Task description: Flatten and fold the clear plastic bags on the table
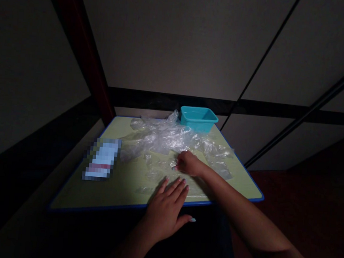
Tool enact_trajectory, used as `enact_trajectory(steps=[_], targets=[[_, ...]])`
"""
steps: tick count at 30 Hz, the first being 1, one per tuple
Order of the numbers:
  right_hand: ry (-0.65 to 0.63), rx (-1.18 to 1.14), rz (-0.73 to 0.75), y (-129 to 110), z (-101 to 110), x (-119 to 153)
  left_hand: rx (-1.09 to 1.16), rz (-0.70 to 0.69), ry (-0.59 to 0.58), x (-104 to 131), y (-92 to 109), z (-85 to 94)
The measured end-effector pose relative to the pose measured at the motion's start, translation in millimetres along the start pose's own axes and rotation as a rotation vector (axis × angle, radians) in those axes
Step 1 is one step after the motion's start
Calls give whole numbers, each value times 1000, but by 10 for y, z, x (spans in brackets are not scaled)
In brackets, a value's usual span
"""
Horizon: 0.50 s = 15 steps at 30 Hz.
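Note:
A clear plastic bag (159, 168) lies spread over the near middle of the table. My left hand (167, 208) rests flat at the table's front edge, fingers apart, their tips on the bag's near part; the thumb sticks out to the right past the edge. Just beyond it, my right hand (188, 163) is closed, fingers curled down and pinched at the same plastic. What exactly sits between those fingertips is partly hidden. Behind the right hand, a crumpled heap of clear plastic bags (165, 138) stretches across the table.
A turquoise plastic basin (198, 125) stands at the back right corner, touching the heap. On the left lies a pale, blurred-out flat item (102, 161). The yellow-green table (95, 194) has a blue rim, and a panelled wall (179, 42) rises behind it.

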State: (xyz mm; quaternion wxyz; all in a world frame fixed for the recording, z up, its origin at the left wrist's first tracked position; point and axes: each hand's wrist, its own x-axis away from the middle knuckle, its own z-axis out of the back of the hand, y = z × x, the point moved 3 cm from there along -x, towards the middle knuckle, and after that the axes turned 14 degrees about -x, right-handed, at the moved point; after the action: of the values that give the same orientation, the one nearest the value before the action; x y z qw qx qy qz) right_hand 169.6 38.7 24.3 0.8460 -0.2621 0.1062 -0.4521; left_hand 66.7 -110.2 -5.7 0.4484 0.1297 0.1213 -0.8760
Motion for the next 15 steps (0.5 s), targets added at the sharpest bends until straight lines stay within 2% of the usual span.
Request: enact_trajectory(steps=[6, 15], targets=[[-45, -84, 38, 98, 81, 14, 15, 3, 6, 0, -5, 11], [-8, -213, 60, 103, 138, 83, 32, 15, 36, 17, 0, -2]])
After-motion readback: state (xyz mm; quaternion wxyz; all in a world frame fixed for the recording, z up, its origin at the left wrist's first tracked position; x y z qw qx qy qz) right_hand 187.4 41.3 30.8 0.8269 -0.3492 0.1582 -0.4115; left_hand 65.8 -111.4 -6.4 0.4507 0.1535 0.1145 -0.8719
